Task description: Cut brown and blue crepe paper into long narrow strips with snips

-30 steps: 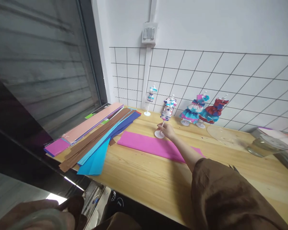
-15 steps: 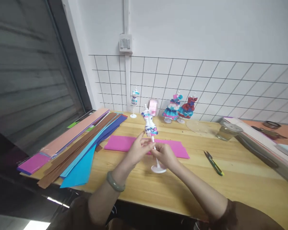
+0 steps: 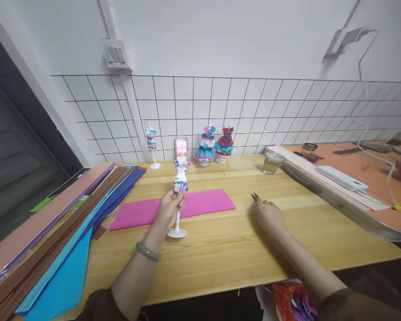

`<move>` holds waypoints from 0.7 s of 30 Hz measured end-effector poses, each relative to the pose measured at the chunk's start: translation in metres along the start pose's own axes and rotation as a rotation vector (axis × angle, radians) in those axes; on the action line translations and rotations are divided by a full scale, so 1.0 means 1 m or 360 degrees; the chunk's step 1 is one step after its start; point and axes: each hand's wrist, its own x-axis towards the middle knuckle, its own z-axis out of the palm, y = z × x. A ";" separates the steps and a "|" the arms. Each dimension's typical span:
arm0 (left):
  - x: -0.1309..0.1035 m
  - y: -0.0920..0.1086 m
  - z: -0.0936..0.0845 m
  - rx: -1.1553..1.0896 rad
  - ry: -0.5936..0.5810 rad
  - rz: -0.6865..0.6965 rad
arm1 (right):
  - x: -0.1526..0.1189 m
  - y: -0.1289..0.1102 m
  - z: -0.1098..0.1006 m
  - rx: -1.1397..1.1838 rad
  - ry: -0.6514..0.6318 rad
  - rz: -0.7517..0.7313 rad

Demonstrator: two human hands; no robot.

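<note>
My left hand (image 3: 168, 208) is closed round the stem of a small white dress form (image 3: 180, 174), which stands upright with blue, purple and pink trim at its bust and hips. Its round white base shows below the hand. Behind it, a folded magenta sheet (image 3: 207, 203) lies flat on the wooden table (image 3: 220, 249). To the right, my right hand (image 3: 269, 216) rests low over the table, fingers closed on the thread snips (image 3: 254, 196). Only the dark tips of the snips stick out beyond the fingers; the rest is hidden.
Coloured paper strips (image 3: 63, 223) cover the left side. Along the back are a trimmed dress form (image 3: 151, 142), a phone (image 3: 181, 149) and two dressed forms (image 3: 206, 147). A lidded clear cup (image 3: 272, 164) stands at the right, near an orange surface holding a white device (image 3: 341, 178).
My right hand has let go of the stem and moved right onto the snips. My left hand still holds the dress form. The view has turned to the right.
</note>
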 end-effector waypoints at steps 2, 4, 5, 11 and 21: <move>0.006 -0.003 -0.001 -0.0074 -0.0016 -0.0036 | 0.004 0.013 0.004 -0.0034 -0.0002 0.0118; 0.010 -0.005 -0.002 -0.0127 -0.0027 -0.0063 | 0.010 0.016 0.006 0.0004 -0.0028 0.0149; 0.012 -0.006 -0.003 -0.0145 -0.0030 -0.0068 | 0.014 0.014 0.006 0.0053 -0.0047 0.0137; 0.010 -0.007 -0.012 -0.0203 -0.0015 -0.0077 | 0.022 -0.055 -0.001 0.0704 -0.0251 -0.0165; -0.001 -0.004 -0.019 -0.0356 0.0067 -0.0064 | -0.004 -0.183 0.015 0.2184 -0.0840 -0.0308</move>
